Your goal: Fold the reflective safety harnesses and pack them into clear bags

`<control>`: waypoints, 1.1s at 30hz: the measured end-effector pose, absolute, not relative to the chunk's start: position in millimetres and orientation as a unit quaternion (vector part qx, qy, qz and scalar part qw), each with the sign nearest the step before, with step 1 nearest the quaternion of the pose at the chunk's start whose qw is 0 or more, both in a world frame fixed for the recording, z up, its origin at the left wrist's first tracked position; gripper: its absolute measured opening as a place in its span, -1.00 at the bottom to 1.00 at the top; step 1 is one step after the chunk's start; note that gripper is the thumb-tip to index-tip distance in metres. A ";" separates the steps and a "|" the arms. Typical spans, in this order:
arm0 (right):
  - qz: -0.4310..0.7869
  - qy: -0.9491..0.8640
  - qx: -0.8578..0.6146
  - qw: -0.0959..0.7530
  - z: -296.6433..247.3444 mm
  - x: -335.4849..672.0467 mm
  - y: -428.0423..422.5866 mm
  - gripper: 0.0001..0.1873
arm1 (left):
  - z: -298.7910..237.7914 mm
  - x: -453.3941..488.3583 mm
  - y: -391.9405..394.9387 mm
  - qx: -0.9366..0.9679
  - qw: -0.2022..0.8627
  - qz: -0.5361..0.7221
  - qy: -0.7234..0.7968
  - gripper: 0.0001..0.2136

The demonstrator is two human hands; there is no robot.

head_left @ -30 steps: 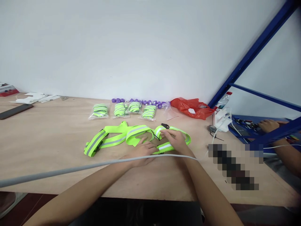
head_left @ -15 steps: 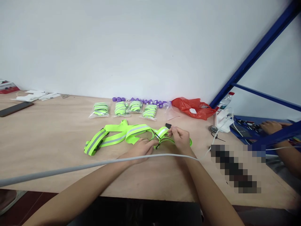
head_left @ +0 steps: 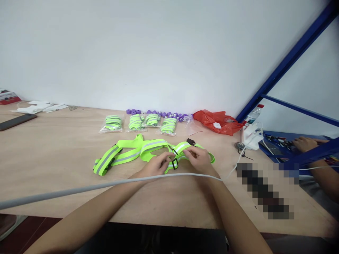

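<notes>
A neon yellow-green reflective harness (head_left: 127,155) with grey stripes lies spread across the table. My left hand (head_left: 157,165) is closed, its fingertips at the strap beside a black slider buckle (head_left: 175,163). Curled fingers of my right hand (head_left: 199,159) pinch the strap a little further right. Just beyond that hand, a black clip buckle (head_left: 190,141) rests on the strap. Part of the right-hand loop is hidden behind my right hand.
Several bagged harnesses (head_left: 113,122) stand in a row behind, before small purple rolls (head_left: 169,114). A red plastic bag (head_left: 218,121) lies to their right. A grey cable (head_left: 106,187) crosses over my forearms. At right, another person's hand (head_left: 304,144) shows beyond a blue frame (head_left: 286,60).
My right hand has left the clip buckle and come down and left onto the strap. My left hand has shifted slightly left, leaving the slider buckle in view.
</notes>
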State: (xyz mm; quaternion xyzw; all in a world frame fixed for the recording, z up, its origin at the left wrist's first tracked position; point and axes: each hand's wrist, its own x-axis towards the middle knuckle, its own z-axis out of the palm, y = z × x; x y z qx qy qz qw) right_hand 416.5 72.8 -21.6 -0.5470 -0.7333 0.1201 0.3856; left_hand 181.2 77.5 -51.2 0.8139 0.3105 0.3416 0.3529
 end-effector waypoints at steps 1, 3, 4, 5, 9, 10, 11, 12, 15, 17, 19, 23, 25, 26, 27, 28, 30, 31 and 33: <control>0.152 -0.744 -0.538 0.365 -20.7 413.2 71.6 -0.66 | -52.3 181.1 78.0 0.810 0.359 0.349 0.306 -0.67; 0.196 -0.761 -0.525 0.326 -19.1 406.4 69.3 -0.70 | -53.5 180.9 78.6 0.803 0.374 0.358 0.295 -0.68; 0.204 -0.771 -0.517 0.310 -18.5 403.4 68.4 -0.71 | -53.5 180.8 78.8 0.802 0.381 0.356 0.291 -0.68; 0.204 -0.782 -0.508 0.299 -18.2 401.1 67.6 -0.74 | -53.1 180.7 79.0 0.801 0.388 0.353 0.289 -0.68; 0.149 -0.801 -0.492 0.306 -20.1 401.1 68.4 -0.49 | -47.5 179.4 77.8 0.814 0.371 0.338 0.292 -0.72; 0.124 -0.791 -0.505 0.323 -21.5 403.9 70.2 -0.45 | -45.2 179.1 76.9 0.822 0.354 0.336 0.293 -0.75; 0.095 -0.772 -0.525 0.345 -23.2 407.9 72.7 -0.45 | -42.7 178.8 75.7 0.831 0.335 0.334 0.291 -0.77; 0.064 -0.750 -0.548 0.366 -25.1 412.9 75.9 -0.49 | -40.1 178.6 74.3 0.841 0.316 0.333 0.287 -0.79; -0.010 -0.692 -0.603 0.397 -32.0 432.6 88.0 -0.65 | -32.9 179.1 69.4 0.869 0.271 0.327 0.254 -0.80; -0.034 -0.675 -0.632 0.379 -37.0 446.2 95.2 -0.66 | -30.1 179.8 66.5 0.888 0.259 0.318 0.211 -0.75; -0.038 -0.668 -0.664 0.334 -41.1 456.8 99.5 -0.56 | -29.1 180.2 64.4 0.902 0.253 0.301 0.178 -0.70; 0.003 -0.652 -0.720 0.236 -42.8 464.1 99.4 -0.51 | -29.3 179.4 62.5 0.919 0.253 0.258 0.156 -0.68; 0.021 -0.643 -0.737 0.205 -39.9 462.8 97.7 -0.55 | -28.8 178.7 61.9 0.922 0.260 0.248 0.148 -0.68; 0.025 -0.640 -0.743 0.193 -37.8 461.8 96.9 -0.58 | -28.2 178.3 61.7 0.922 0.263 0.245 0.147 -0.67; 0.027 -0.638 -0.748 0.181 -35.4 460.8 96.2 -0.60 | -27.6 178.1 61.3 0.921 0.267 0.243 0.147 -0.67; 0.029 -0.635 -0.753 0.169 -33.0 459.9 95.6 -0.61 | -27.0 177.9 61.0 0.920 0.270 0.243 0.148 -0.67; 0.033 -0.629 -0.763 0.144 -29.0 458.8 94.9 -0.60 | -25.8 177.9 60.2 0.917 0.276 0.249 0.146 -0.67; 0.034 -0.625 -0.768 0.132 -27.7 458.8 94.9 -0.60 | -25.4 178.0 59.9 0.916 0.279 0.251 0.144 -0.67; 0.035 -0.615 -0.779 0.119 -27.3 459.6 95.4 -0.66 | -24.8 178.3 59.4 0.915 0.282 0.252 0.140 -0.69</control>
